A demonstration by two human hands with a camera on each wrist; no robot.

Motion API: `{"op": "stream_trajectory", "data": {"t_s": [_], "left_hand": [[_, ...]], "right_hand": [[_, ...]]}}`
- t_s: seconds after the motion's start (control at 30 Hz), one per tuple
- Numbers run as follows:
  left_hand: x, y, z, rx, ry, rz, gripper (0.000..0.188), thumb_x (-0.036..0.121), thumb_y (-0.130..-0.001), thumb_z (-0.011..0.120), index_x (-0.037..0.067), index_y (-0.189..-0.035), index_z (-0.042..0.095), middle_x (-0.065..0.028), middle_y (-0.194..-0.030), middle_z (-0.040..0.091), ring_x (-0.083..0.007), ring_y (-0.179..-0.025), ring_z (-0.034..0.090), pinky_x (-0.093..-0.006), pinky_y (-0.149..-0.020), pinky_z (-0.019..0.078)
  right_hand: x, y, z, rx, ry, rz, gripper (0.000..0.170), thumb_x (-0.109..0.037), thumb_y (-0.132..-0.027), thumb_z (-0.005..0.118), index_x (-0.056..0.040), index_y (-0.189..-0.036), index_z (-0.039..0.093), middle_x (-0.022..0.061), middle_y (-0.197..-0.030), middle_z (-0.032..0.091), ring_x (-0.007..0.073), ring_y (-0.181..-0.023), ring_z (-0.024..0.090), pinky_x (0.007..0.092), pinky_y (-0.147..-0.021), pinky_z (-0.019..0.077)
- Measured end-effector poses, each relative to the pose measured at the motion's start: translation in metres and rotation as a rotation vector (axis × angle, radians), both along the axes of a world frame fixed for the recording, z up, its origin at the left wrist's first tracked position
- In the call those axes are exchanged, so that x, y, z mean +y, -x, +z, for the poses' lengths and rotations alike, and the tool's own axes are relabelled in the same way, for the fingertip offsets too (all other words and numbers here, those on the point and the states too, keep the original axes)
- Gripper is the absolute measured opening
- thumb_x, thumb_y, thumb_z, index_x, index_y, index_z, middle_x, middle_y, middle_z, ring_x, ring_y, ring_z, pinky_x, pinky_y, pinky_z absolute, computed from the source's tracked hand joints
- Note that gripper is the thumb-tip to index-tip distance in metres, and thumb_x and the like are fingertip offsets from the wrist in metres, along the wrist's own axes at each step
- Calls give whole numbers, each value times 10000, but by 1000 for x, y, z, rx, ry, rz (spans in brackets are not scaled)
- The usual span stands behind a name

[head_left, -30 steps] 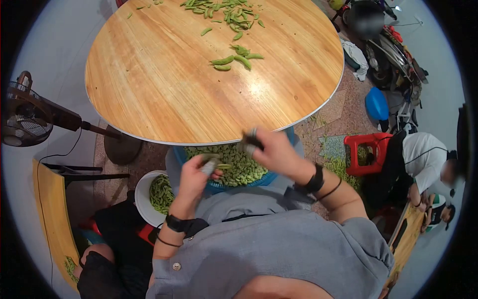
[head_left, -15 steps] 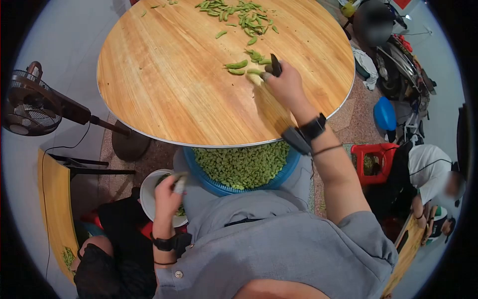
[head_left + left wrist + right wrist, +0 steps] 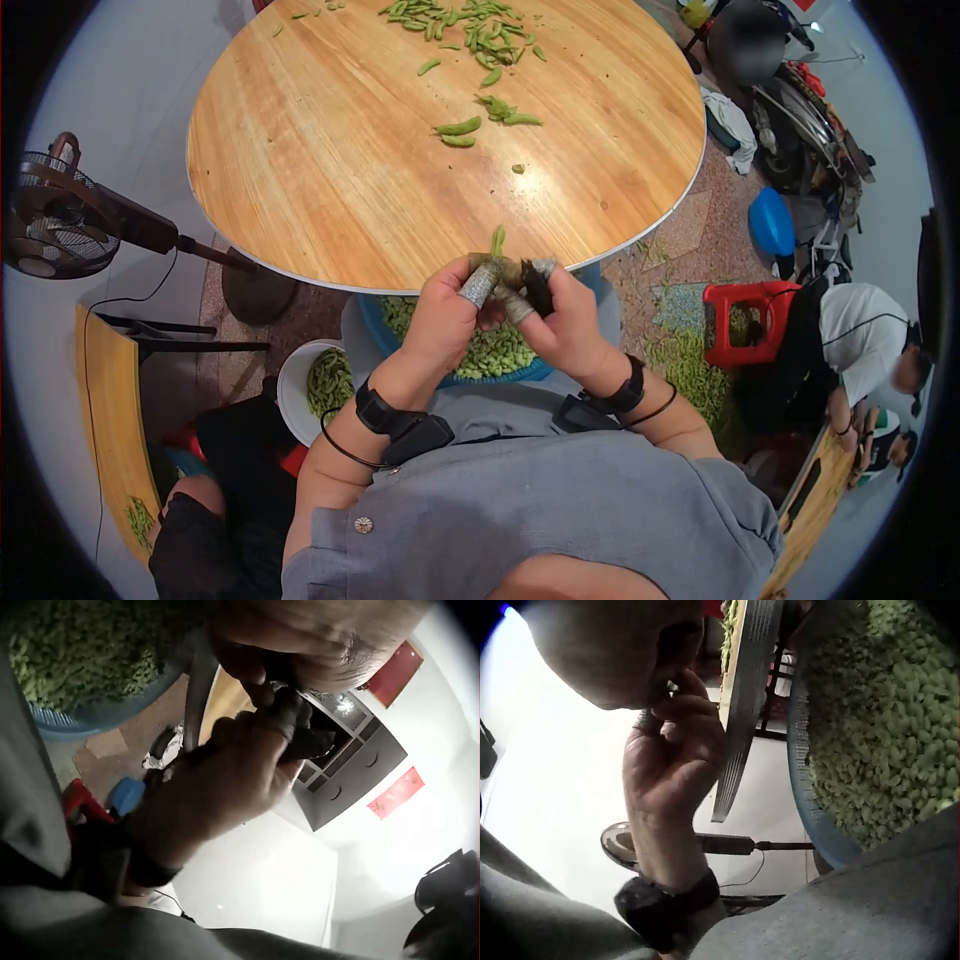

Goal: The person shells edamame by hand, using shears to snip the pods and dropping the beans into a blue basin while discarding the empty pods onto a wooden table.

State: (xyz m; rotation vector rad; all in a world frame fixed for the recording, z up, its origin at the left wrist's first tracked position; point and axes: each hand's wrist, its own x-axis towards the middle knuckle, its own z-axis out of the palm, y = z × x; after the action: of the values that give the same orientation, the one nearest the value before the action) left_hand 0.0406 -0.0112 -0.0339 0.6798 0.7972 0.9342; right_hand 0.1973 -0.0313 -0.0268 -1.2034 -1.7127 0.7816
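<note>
Both hands meet over the near edge of the round wooden table (image 3: 330, 190), with tape-like wrapping on several fingers. A green bean pod (image 3: 498, 240) points up between them, pinched by the left hand (image 3: 435, 318). The right hand (image 3: 570, 328), close against it, holds a dark flat tool (image 3: 537, 288), whose kind is unclear. Shelled green beans (image 3: 885, 742) fill a blue basket (image 3: 372, 322) below the hands. In the left wrist view, the right hand (image 3: 217, 780) shows beyond the left; the right wrist view shows the left hand (image 3: 679, 757) with curled fingers.
More pods (image 3: 495, 40) lie across the table, with a few nearer ones (image 3: 460, 127). A white bucket (image 3: 293, 400) of pods stands at left, by a fan (image 3: 60, 225). On the right are a red stool (image 3: 722, 340), floor litter (image 3: 690, 385) and a seated person (image 3: 860, 330).
The right hand reached to the pods on the table and came back, and one pod there is gone. The left hand swung over the white bucket, then returned to meet the right.
</note>
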Motion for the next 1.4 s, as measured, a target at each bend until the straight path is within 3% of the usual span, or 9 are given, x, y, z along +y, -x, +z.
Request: {"op": "stream_trajectory", "data": {"t_s": [0.3,0.7,0.8,0.87,0.97,1.1,1.23,1.37,1.4], "left_hand": [[-21,14,2,173,-128,57,130,144,-886,582,44,-970,581,21,-718,572,-41,-578,497,-174,-514,379],[-27,17,-3,233,-251,1,128,76,-857,595,27,-975,589,33,-772,582,-45,-638,500,-196,-547,389],[-30,20,-9,405,-466,33,134,64,-847,601,16,-971,584,19,-824,602,-70,-686,529,-239,-590,434],[-33,22,-1,979,-824,27,142,50,-841,600,11,-975,578,15,-836,605,-90,-697,541,-270,-626,462],[-35,24,-13,1037,-1017,50,111,39,-833,598,17,-939,574,17,-824,608,-80,-665,538,-235,-573,442],[-33,34,-10,267,-171,-113,166,66,-857,587,34,-1019,588,-7,-754,593,-94,-558,533,-213,-484,422],[-30,44,-31,-327,122,-205,197,72,-835,622,34,-1025,584,-34,-743,593,-84,-530,525,-210,-441,409],[-31,40,-31,-190,98,-195,181,104,-841,625,31,-1003,589,-15,-734,593,-72,-563,536,-211,-456,414],[-33,34,-32,129,-127,-146,158,109,-825,633,27,-950,582,-34,-716,594,-116,-566,553,-237,-471,427]], "right_hand": [[-2,-13,18,227,631,352,359,-64,-813,397,16,-1157,462,25,-729,497,90,-651,487,247,-564,412],[-10,-15,23,479,879,410,349,-37,-814,374,-6,-1154,445,-40,-659,421,35,-519,372,205,-439,305],[-11,-12,21,473,874,383,348,-48,-821,375,-13,-1162,437,-39,-648,419,37,-505,366,205,-427,298],[-11,-10,20,454,884,373,355,-48,-825,362,-32,-1174,432,-44,-640,406,36,-504,363,203,-426,295],[-11,-10,14,549,1000,381,353,-52,-848,346,-79,-1192,423,-54,-625,371,29,-489,340,192,-413,278],[-11,-17,8,1001,1325,489,297,-78,-909,345,-147,-1188,422,-62,-611,316,4,-446,266,163,-378,215],[-10,-16,7,992,1418,454,244,-111,-933,359,-159,-1161,433,-60,-613,319,-3,-426,232,157,-363,174],[-9,-17,7,976,1439,467,245,-102,-922,350,-155,-1143,441,-62,-613,334,-1,-440,260,164,-373,201],[-9,-16,9,857,1355,429,246,-101,-916,351,-146,-1140,443,-62,-613,343,3,-444,274,169,-377,223]]}}
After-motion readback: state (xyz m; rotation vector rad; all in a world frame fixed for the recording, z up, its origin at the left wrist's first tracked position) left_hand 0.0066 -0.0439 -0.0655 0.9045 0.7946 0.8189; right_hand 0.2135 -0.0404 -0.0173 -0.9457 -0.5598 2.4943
